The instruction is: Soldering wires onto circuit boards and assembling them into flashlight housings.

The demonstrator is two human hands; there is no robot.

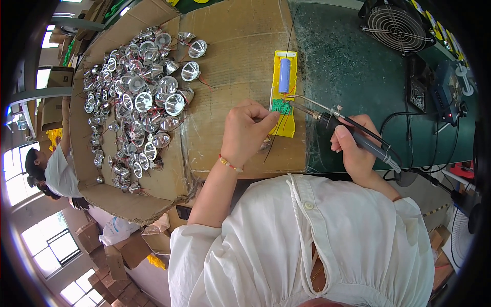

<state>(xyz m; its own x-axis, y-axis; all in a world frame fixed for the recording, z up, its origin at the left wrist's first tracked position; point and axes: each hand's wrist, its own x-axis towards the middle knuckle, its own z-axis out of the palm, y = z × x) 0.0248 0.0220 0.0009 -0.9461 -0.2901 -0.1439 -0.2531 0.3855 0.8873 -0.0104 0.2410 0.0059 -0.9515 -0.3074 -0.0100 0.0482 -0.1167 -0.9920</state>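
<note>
At right edge of cardboard sheet (240, 56): yellow jig (284, 92) with blue battery cell (284, 75), green circuit board (280, 106). Left hand (247, 130) pinches wire (274, 134) at board. Right hand (356, 148) clamped on soldering iron (353, 134), tip on board. Risk: wire slips, bad joint; hot tip close to fingers.

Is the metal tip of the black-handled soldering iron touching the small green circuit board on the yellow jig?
Touching: the head view shows the soldering iron tip meeting the green circuit board edge, with no gap.
</note>
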